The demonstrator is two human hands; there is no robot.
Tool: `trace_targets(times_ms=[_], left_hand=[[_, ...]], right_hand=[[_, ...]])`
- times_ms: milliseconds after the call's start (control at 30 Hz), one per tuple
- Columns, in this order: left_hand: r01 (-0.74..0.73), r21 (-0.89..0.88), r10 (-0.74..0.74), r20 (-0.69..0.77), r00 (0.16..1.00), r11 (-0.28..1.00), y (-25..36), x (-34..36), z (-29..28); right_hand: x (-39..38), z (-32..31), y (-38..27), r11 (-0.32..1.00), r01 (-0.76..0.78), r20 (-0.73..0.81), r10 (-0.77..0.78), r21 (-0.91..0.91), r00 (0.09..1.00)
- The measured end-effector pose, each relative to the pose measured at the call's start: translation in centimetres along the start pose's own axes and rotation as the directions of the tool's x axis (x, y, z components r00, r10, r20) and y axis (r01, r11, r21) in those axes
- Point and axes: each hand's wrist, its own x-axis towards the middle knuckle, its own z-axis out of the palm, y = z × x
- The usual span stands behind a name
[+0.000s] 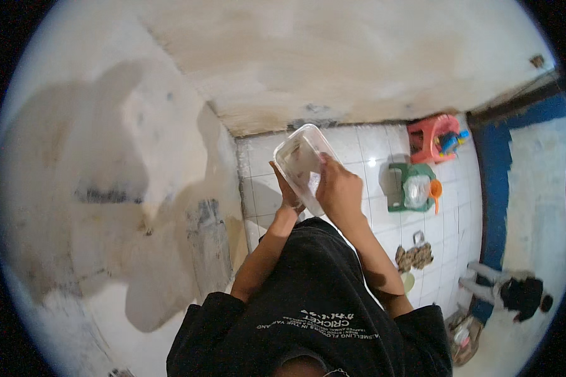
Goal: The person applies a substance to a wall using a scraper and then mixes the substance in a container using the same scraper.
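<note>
Tub [297,157]: clear-whitish plastic with a pale rim, held off the tiled floor [267,164], in front of the wearer's body and near the floor's far left corner; its mouth faces up toward the head, which probably keeps the inside in sight.
Left hand [289,196]: gripping the tub along its left outer side, fingers stretched toward the rim; it seems to carry the weight, so the other hand need not.
Right hand [339,188]: curled at the tub's right side, fingertips at or inside the mouth; whether they pinch the wall or something within, I cannot tell.
Pink stool [423,137]: by the floor's far right corner, close to the walls, perhaps to leave standing room; a blue item [449,143] rests on it.
Green stool [396,187]: nearer along the floor's right side, bearing a clear plastic item [416,191]; an orange dipper [435,188] lies at its right edge, handle outward, likely for easy picking up.
Brown cloth [415,256]: crumpled on the floor, nearer than the green stool, apparently just dropped loose.
Other person [523,295]: well apart, beyond the floor's right edge.
</note>
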Motion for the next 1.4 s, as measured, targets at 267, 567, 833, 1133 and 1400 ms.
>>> trace_targets(times_ms=[267, 567, 833, 1133, 1400], left_hand=[[0.422, -0.301, -0.326, 0.32, 0.889, 0.855, -4.9, -1.2, 0.8], [0.671, -0.184, -0.483, 0.562, 0.672, 0.718, -11.7, -0.4, 5.8], [0.794, -0.032, -0.652, 0.553, 0.52, 0.607, -22.2, -4.0, 14.8], [0.908, 0.21, -0.739, 0.659, 0.141, 0.361, -36.3, -9.7, 22.4], [0.254, 0.629, -0.669, 0.734, 0.115, 0.735, -43.4, -15.8, 25.2]], right_hand=[[-5.2, -0.7, 2.3, 0.973, -0.216, 0.067, 0.221, -0.078, 0.973], [-6.1, -5.5, 8.6, 0.966, -0.26, -0.09, 0.259, 0.004, 0.962], [-9.9, -13.6, 20.9, 0.823, -0.568, -0.266, 0.551, 0.016, 0.791], [-18.2, -23.6, 30.0, 0.654, -0.735, -0.367, 0.738, 0.183, 0.566], [-23.6, -27.2, 33.3, 0.559, -0.714, -0.444, 0.814, 0.421, 0.376]])
